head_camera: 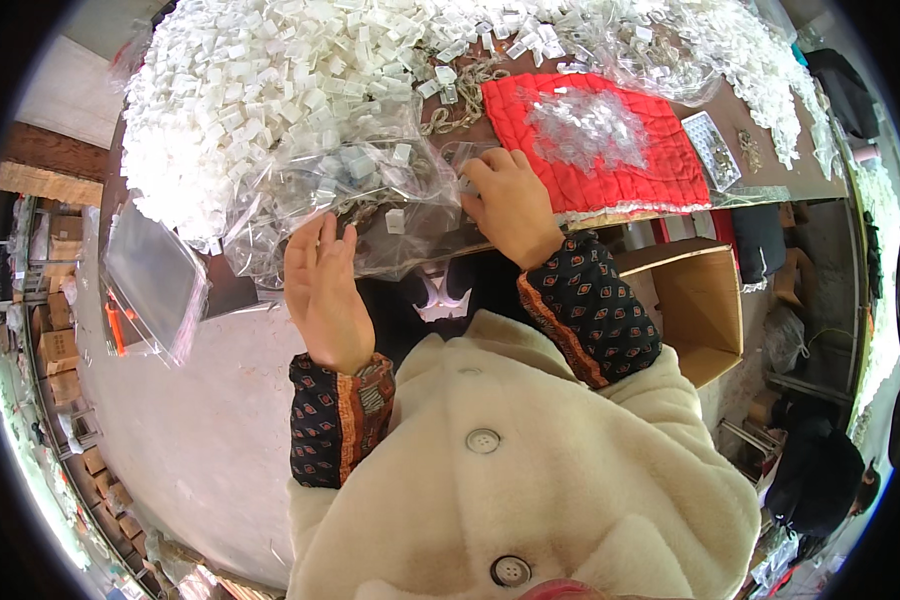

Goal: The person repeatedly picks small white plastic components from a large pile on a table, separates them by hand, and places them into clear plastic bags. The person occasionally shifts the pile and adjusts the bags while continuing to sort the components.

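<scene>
My left hand (326,300) is at the table's front edge, fingers stretched out beside a crumpled clear plastic bag (420,187). Nothing shows in its grasp. The bag holds several white plastic pieces, and a single white piece (395,221) shows near its front. At the bag's right side, my right hand (514,206) has curled fingers, with thumb and fingertips close together against clear film; whether they grip it is hidden. Just right of that hand lies a red quilted cloth (667,165) with a heap of small clear plastic pieces (589,127) on it.
A large pile of white plastic pieces (270,90) covers the table's back left. Flat clear bags (154,270) lie at the left corner. Tangled cord (465,97) lies behind my right hand. A small white tray (711,150) is right of the cloth. Below stands an open cardboard box (697,307).
</scene>
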`<state>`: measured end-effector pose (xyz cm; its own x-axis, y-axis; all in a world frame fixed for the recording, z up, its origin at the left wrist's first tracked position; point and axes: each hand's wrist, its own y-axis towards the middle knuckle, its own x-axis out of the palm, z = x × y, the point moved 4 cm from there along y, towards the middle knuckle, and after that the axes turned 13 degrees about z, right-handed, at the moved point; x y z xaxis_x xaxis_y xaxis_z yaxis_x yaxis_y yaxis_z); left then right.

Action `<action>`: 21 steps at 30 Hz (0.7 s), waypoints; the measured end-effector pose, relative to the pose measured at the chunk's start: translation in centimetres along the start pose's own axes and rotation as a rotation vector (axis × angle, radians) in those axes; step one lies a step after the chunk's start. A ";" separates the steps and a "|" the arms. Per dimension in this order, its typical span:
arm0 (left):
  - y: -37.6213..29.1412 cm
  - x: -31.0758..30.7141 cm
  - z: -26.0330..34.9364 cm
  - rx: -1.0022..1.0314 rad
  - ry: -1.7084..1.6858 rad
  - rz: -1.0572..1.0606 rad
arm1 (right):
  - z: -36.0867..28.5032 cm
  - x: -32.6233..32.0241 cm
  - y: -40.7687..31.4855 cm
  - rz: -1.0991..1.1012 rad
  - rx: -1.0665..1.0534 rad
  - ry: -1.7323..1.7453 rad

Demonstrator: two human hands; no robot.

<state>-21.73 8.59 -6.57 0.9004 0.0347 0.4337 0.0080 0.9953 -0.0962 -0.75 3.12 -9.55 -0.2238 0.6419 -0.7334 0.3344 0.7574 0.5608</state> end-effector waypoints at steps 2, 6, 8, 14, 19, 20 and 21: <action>-1.0 0.2 0.2 0.032 0.020 -0.070 | 0.5 -0.6 0.2 0.056 0.008 0.046; -4.2 1.6 -1.7 -0.373 -0.003 -0.420 | 1.7 -3.8 0.3 0.004 0.263 0.361; -5.7 2.8 -3.8 -0.707 -0.008 -0.470 | 1.5 -6.1 -0.1 -0.028 0.328 0.447; -6.9 8.6 -6.5 -0.923 -0.291 -0.480 | -1.6 -10.5 -1.2 -0.029 0.030 0.503; -6.3 11.3 -8.3 -0.930 -0.187 -0.185 | 0.9 -12.5 0.3 -0.026 0.070 0.590; -6.1 11.6 -8.4 -0.924 -0.195 -0.236 | 2.6 -13.9 1.6 0.153 -0.054 0.413; -6.1 11.9 -8.7 -0.924 -0.225 -0.258 | 5.3 -15.0 2.8 0.225 0.084 0.371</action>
<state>-7.27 2.10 -8.65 0.7205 -0.0618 0.6906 0.6153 0.5163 -0.5957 8.35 -5.02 0.96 -0.4449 0.8011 -0.4004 0.4826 0.5911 0.6463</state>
